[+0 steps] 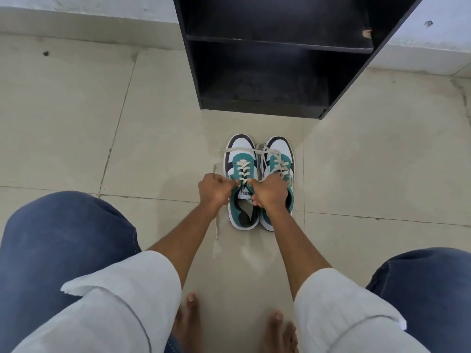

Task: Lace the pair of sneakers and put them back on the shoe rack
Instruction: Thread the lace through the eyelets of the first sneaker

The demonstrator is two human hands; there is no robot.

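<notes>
Two white, teal and black sneakers stand side by side on the floor, toes pointing away from me. The left sneaker (240, 159) has its cream lace (243, 169) crossed through the eyelets. My left hand (214, 191) is closed on one lace end at the shoe's left side, and that end trails down over the floor. My right hand (270, 193) pinches the other lace end at the top eyelets and covers part of the right sneaker (279, 154). Loose lace lies across both toes. The black shoe rack (280, 72) stands just beyond the shoes.
Beige floor tiles (76, 123) spread to both sides. A pale wall runs behind the rack. My knees in blue jeans and my bare feet (191, 317) fill the bottom of the view. The rack's lower shelves are dark and hold nothing that I can see.
</notes>
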